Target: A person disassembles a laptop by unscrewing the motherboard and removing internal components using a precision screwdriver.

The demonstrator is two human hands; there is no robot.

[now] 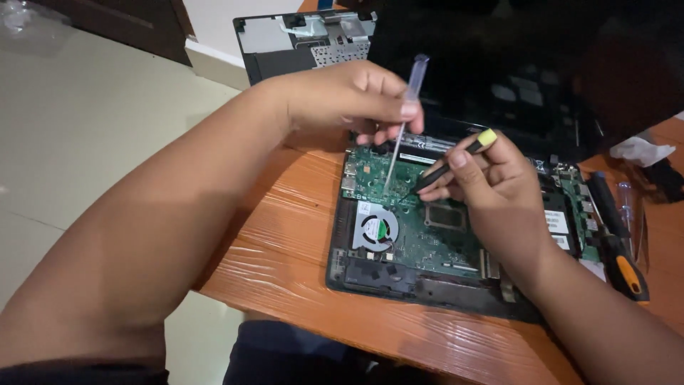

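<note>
An opened laptop base (427,278) is laid flat on the orange wood-grain desk (285,264), its cover removed so that the green circuit board (420,235) and the round cooling fan (375,229) are exposed to view from above. A slim screwdriver with a clear handle (407,107) is pinched between the thumb and fingertips of the left hand (349,96), which is closed on it; the tool is held nearly upright, apparently so that its tip can be pressed straight down onto the upper left part of the board. A dark tool with a yellow end (456,155) is gripped pen-fashion in the right hand (491,185), the fingers clamped around its shaft, and its tip is slanted toward the same spot on the board, just beside the screwdriver tip. Whether either tip actually touches the board cannot be told. A removed grey panel (299,39) is set aside behind the left hand, near the far edge of the desk. An orange-and-black screwdriver (618,249) is left lying to the right of the laptop base, within easy reach.
</note>
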